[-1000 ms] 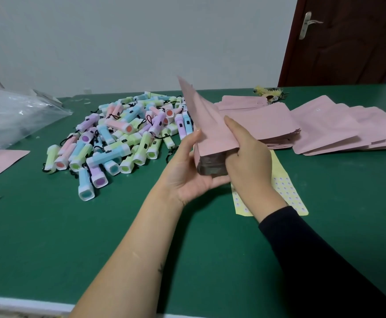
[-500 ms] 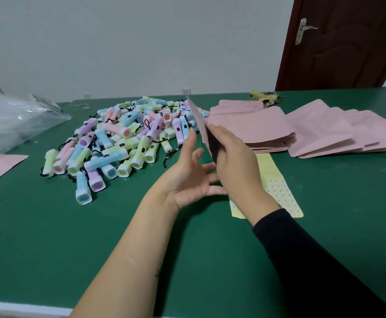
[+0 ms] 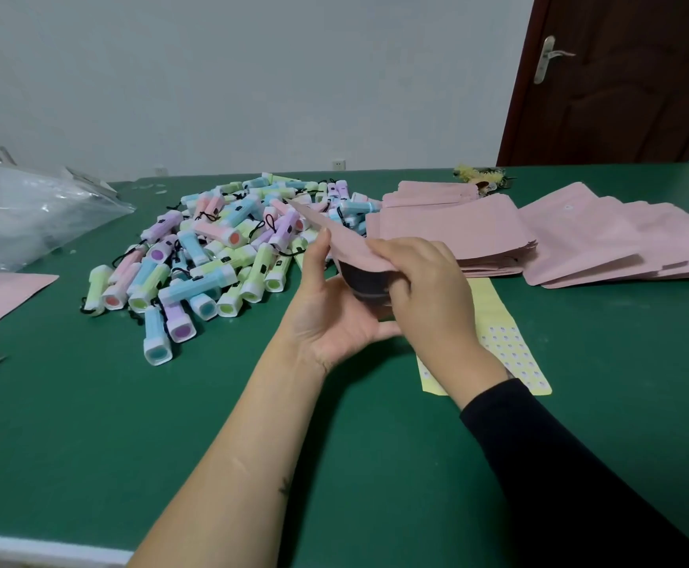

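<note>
A pink pouch [image 3: 345, 239] is held above the green table [image 3: 88, 424], its dark mouth spread open toward me. My left hand [image 3: 334, 317] cups the pouch from below and the left, thumb up along its side. My right hand [image 3: 425, 289] grips the pouch's near edge, fingers curled into the opening. A heap of pastel toy flashlights [image 3: 220, 256] in pink, blue, green and purple lies just left of the pouch.
Stacks of flat pink pouches [image 3: 478, 235] fan out on the right. A yellow sticker sheet [image 3: 511, 354] lies under my right wrist. A clear plastic bag [image 3: 27, 215] and another pink pouch [image 3: 2, 297] sit at the far left. A brown door [image 3: 621, 75] stands behind.
The pouch, held edge-on half a second ago, has been turned and pulled open. My left hand went from spread fingers to cupping it from below.
</note>
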Demonstrator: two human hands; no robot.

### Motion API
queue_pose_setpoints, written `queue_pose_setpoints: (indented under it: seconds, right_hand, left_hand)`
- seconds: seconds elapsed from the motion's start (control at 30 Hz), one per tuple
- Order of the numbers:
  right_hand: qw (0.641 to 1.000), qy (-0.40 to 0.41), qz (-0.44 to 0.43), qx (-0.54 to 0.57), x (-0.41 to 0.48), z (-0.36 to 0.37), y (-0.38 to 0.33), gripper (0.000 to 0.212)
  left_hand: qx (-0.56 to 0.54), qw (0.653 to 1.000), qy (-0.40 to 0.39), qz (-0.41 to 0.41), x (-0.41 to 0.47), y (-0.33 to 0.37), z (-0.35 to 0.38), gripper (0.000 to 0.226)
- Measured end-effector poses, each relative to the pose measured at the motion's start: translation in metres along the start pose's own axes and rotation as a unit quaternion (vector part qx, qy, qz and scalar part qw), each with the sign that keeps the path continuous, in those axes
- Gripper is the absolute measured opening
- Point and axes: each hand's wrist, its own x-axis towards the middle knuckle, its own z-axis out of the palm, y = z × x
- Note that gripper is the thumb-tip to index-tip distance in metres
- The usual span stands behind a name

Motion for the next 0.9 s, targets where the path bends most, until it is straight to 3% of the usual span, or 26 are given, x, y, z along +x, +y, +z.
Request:
queue_pose_setpoints:
  seconds: [0.2,0.33,0.43,0.53,0.6,0.67,0.73,0.83,0.9]
  right_hand:
    - [0.991,0.059,0.103,0.068,0.004,-0.007,0.003,0.051]
    - [0.975,-0.048,0.102,0.19,0.012,-0.016,0.005,0.065]
    - [0.903,-0.138,0.191,0.359,0.02,-0.026,0.015,0.059]
    - [0.809,-0.208,0.262,0.484,0.024,-0.033,0.027,0.046]
    - [0.791,-0.216,0.265,0.507,0.023,-0.036,0.033,0.04]
    - [0.812,-0.233,0.248,0.474,0.021,-0.033,0.033,0.035]
    - [0.872,-0.225,0.227,0.37,0.018,-0.024,0.029,0.036]
    - [0.934,-0.139,0.209,0.254,0.015,-0.013,0.018,0.028]
    - [0.955,-0.079,0.182,0.221,0.014,-0.011,0.014,0.019]
  left_hand:
    - [0.02,0.998,0.053,-0.011,-0.003,0.001,0.001,0.075]
    - [0.123,0.976,0.178,0.007,-0.007,0.012,-0.003,0.06]
    - [0.195,0.97,0.143,-0.012,-0.018,0.026,-0.01,0.051]
    - [0.203,0.976,0.053,-0.06,-0.025,0.03,-0.015,0.083]
    - [0.189,0.978,0.055,-0.073,-0.023,0.027,-0.018,0.097]
    - [0.184,0.976,0.085,-0.08,-0.018,0.019,-0.017,0.098]
    - [0.203,0.967,0.134,-0.079,-0.012,0.01,-0.015,0.084]
    - [0.201,0.961,0.18,-0.058,-0.003,-0.001,-0.009,0.078]
    - [0.188,0.96,0.202,-0.04,0.002,-0.006,0.0,0.08]
